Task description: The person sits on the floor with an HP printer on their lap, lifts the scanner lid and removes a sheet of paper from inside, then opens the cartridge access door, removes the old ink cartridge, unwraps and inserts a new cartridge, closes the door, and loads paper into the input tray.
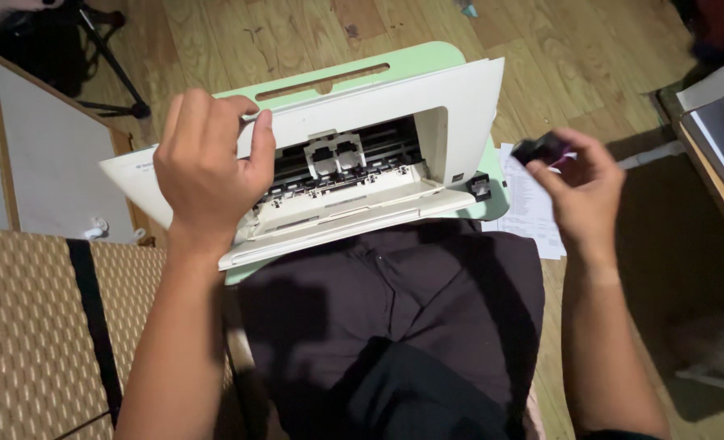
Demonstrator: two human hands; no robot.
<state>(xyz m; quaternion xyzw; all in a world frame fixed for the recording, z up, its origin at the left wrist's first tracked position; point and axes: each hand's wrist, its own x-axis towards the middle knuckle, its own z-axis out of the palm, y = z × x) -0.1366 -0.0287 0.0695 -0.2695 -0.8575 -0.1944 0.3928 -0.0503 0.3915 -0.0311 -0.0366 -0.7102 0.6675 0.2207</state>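
While my left hand point(207, 167) clamps down on the raised lid of the white and green printer point(354, 155), fingers curled over its edge, the printer sits across my lap, long axis running left to right, open front facing me. My right hand point(582, 183) pinches a small black ink cartridge point(541, 151), off to the printer's right, above the paper sheets point(533, 208) on the floor.

The left hand point(207, 163) hides part of the printer point(362, 155); the cartridge point(541, 151) in the right hand point(582, 187) is blurred.
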